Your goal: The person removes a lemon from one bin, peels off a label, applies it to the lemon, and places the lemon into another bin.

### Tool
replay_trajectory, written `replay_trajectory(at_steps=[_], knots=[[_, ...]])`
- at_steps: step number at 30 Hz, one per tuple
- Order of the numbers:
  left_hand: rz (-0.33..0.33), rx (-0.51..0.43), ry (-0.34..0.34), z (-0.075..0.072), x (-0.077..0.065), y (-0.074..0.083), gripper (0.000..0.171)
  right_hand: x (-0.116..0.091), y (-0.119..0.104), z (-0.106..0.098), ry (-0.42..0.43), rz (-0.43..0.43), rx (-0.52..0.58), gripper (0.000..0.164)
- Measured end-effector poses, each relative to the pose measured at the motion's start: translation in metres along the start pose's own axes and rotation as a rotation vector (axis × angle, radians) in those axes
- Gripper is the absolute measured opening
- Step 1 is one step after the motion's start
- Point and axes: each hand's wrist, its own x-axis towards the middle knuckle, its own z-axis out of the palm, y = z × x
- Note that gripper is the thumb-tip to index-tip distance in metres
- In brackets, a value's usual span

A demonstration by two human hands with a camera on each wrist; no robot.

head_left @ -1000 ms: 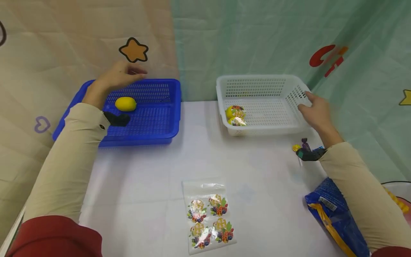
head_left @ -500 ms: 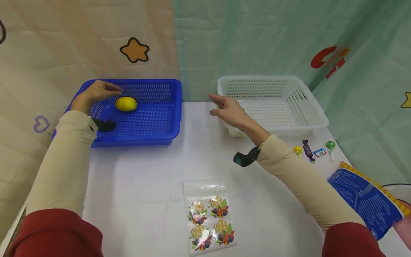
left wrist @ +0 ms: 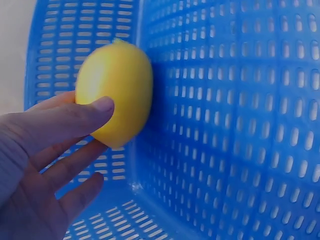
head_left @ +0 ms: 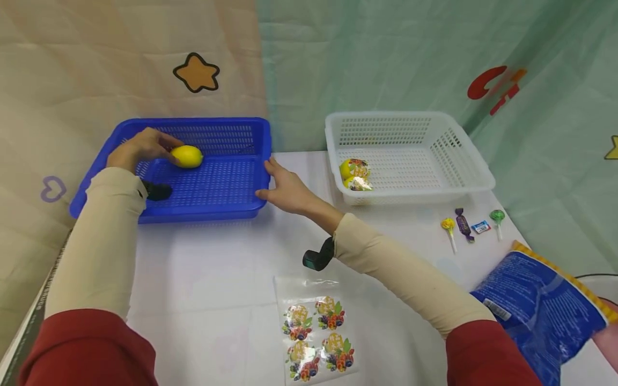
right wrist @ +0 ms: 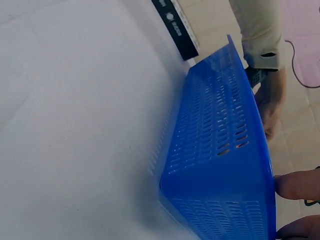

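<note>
A yellow lemon (head_left: pixel 188 156) lies in the blue basket (head_left: pixel 207 215) at the left. My left hand (head_left: pixel 143 146) reaches over the basket's left side and holds the lemon's near end. In the left wrist view the thumb lies across the lemon (left wrist: pixel 125 75), with the other fingers behind and below it. At the basket's right rim is my right hand (head_left: pixel 289 192), thumb and forefinger spread. The right wrist view has two of its fingertips (right wrist: pixel 297 185) right at the rim of the blue basket (right wrist: pixel 215 172).
A white basket (head_left: pixel 405 197) at the right contains two yellow fruits (head_left: pixel 354 168) with fruit-print stickers. A clear sheet of stickers (head_left: pixel 316 338) lies in front. Two lollipops (head_left: pixel 448 224) and two wrapped sweets (head_left: pixel 464 225) sit beside a blue-and-yellow bag (head_left: pixel 536 305). A printed curtain hangs behind.
My right hand has swept left from the white basket's right side to the blue basket's right rim. My left hand has come down onto the lemon and taken hold of it.
</note>
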Motion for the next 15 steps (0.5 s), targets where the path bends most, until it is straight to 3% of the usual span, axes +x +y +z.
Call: replay_trajectory(at_steps=[9, 15], knots=[[0.025, 0.034, -0.043, 0.01, 0.011, 0.004, 0.071, 0.0, 0.004, 0.002, -0.005, -0.001, 0.026, 0.078], [0.078, 0.016, -0.057, 0.014, 0.018, 0.013, 0.067, 0.001, 0.005, 0.002, 0.008, -0.008, 0.034, 0.077]])
